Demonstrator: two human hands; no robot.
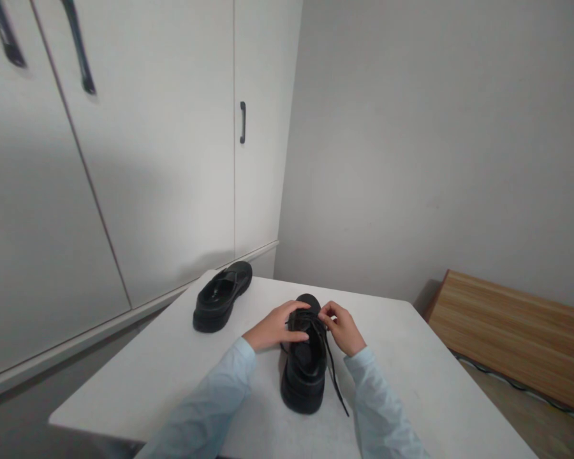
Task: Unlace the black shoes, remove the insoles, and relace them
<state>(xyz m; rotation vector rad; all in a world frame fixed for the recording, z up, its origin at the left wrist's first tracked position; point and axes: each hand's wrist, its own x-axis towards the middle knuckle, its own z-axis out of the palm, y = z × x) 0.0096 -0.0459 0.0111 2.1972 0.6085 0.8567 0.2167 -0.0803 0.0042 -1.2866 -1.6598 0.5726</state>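
Left hand: I see my left hand [277, 324] spread in a curve over the near shoe's laced front, thumb nearer the opening, fingers nearer the toe; how firmly it grips, I cannot tell.
Right hand: my right hand [342, 326] has thumb and forefinger pinched together on the black lace [335, 376] at the shoe's right side.
Near shoe: the black near shoe [303, 386] stands upright between my hands, just below and right of the frame's centre, toe up the frame, heel toward the bottom edge.
Loose lace end: it trails down beside the shoe, toward the right sleeve [385, 405].
In the way: my fingers cover part of the lacing, so I cannot make out how it runs there.
Sleeves: the left sleeve [215, 395] and the right one, both pale blue, come in from the bottom edge.
Far shoe: a second black shoe [215, 303] sits left of centre, well apart from my hands, toe toward the upper right.
Table: the white table [392, 363] carries both shoes.
Beyond: a white cabinet [162, 159] with dark handles fills the left, a grey wall [425, 146] the upper right; a wood-grain panel [516, 338] sits at lower right.
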